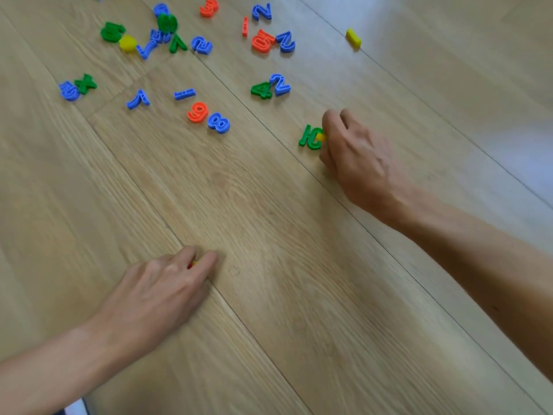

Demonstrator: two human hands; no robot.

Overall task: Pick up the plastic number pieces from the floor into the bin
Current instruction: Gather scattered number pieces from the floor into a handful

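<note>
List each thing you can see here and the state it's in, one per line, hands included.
Right hand: curled on the floor, closed on a green piece and a bit of yellow.
Left hand: knuckles up on the floor, something red and yellow between its fingers.
Orange 9: flat on the floor, touching the blue 8.
Yellow piece: lying alone, far right.
Bin: not in view.

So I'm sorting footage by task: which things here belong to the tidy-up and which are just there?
Belongs to the job:
- scattered plastic number pieces, e.g. orange 9, blue 8, green 4
- green piece at the right hand
- left hand, small pieces showing between its fingers

Just there:
- wooden plank floor

No bin is in view.
</note>
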